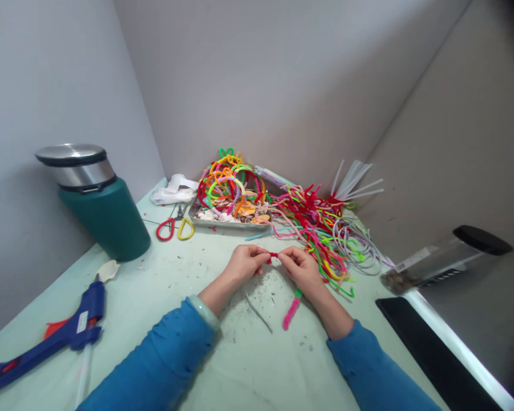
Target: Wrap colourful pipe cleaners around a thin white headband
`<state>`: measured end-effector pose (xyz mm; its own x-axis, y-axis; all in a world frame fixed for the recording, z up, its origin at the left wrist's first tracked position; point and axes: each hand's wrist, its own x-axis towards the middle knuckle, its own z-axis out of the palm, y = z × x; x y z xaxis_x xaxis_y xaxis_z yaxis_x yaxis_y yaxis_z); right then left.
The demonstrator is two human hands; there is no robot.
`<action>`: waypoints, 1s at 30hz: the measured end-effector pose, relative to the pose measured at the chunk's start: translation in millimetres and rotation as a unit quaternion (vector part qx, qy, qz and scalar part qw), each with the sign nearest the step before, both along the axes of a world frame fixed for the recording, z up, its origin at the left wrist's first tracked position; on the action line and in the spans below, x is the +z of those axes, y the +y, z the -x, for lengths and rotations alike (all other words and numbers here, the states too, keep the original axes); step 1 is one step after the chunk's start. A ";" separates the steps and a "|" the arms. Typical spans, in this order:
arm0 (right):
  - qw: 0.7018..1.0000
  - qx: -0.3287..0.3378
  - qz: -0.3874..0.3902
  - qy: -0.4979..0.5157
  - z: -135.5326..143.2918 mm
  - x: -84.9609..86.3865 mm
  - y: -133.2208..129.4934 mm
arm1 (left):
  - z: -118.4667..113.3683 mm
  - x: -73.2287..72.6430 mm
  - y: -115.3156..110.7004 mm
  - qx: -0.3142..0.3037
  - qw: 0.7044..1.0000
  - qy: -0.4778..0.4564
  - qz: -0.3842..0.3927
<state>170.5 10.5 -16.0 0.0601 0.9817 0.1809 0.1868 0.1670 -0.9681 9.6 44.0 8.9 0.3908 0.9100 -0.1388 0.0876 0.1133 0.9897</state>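
Note:
Above the middle of the table, my left hand (247,261) and my right hand (301,269) pinch a short red pipe cleaner (273,254) between them. Its ends are hidden in my fingertips. Below my right hand lies a pink and green pipe cleaner (292,312), partly covered by the hand. A thin grey pipe cleaner or wire (258,313) rests on the table below my left hand. Just beyond my right hand spreads a tangled pile of coloured pipe cleaners (321,222).
A metal tray (227,224) at the back holds shells and pipe-cleaner loops. Scissors (175,227) lie beside it. On the left are a green bottle (107,217) and a blue glue gun (79,325). At right are a clear container (428,265) and a black strip (428,348).

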 end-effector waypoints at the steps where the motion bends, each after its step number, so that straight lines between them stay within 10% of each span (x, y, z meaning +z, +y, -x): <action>1: 1.000 0.000 0.000 -0.002 0.1 0.2 -0.1 | 0.4 -0.3 0.1 -0.003 1.000 -0.012 0.008; 13: 1.000 0.000 0.006 -0.007 0.7 0.4 0.8 | 0.4 -3.7 -0.8 -0.012 0.998 0.004 -0.066; 20: 1.000 0.000 0.003 -0.010 1.5 0.0 0.1 | 4.9 -13.3 2.0 0.027 0.910 0.215 -0.352; 30: 1.000 -0.001 0.001 -0.029 2.3 2.0 -0.4 | 7.6 -7.6 -4.5 0.018 0.867 0.299 -0.399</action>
<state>168.2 10.0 -14.0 0.0509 0.9820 0.1819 0.2435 0.1645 -0.9559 2.0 39.5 1.3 0.4344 0.8203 0.3720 0.6232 -0.5719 0.5334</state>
